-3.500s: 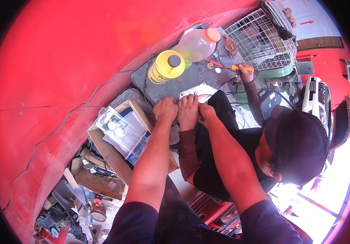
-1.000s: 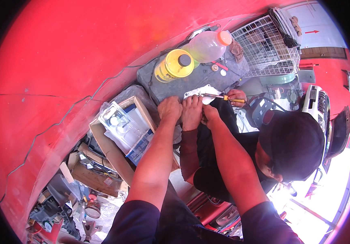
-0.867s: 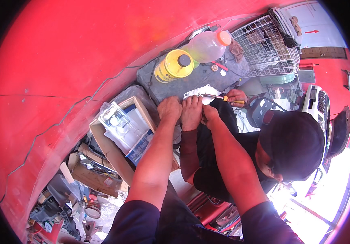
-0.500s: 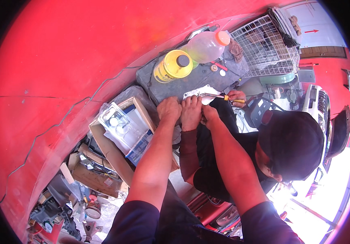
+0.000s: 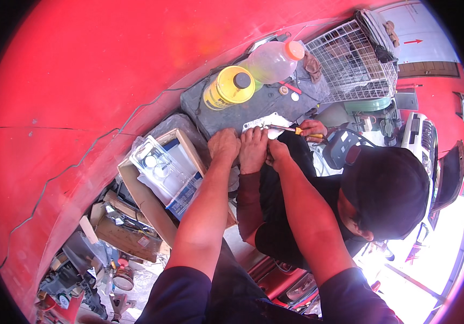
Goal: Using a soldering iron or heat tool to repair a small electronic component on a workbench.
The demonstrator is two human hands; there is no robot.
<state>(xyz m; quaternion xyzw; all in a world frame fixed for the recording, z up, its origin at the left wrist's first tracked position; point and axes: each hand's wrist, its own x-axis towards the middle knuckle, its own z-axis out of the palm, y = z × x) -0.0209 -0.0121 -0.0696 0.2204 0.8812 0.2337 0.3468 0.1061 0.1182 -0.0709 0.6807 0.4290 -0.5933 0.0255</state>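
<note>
My left hand is closed in a fist at the near edge of the dark work surface, beside a pale metal part. Its fingers curl out of sight, so what they hold is hidden. My right hand is closed too, at the near right side of that part, its grip also hidden. Between my hands lies a co-worker's left hand, in a brown sleeve, pressing on the part. The co-worker's right hand holds a screwdriver-like tool with a yellow and black handle, its shaft reaching over the part.
A yellow jug and a clear bottle with an orange cap stand on the dark surface. A white wire cage is behind. At left sits an open box of packages. The co-worker in a dark cap leans in at right.
The co-worker's right hand and the tool's handle have shifted slightly, and the tool lies at a slightly different tilt. My two hands have stayed in place.
</note>
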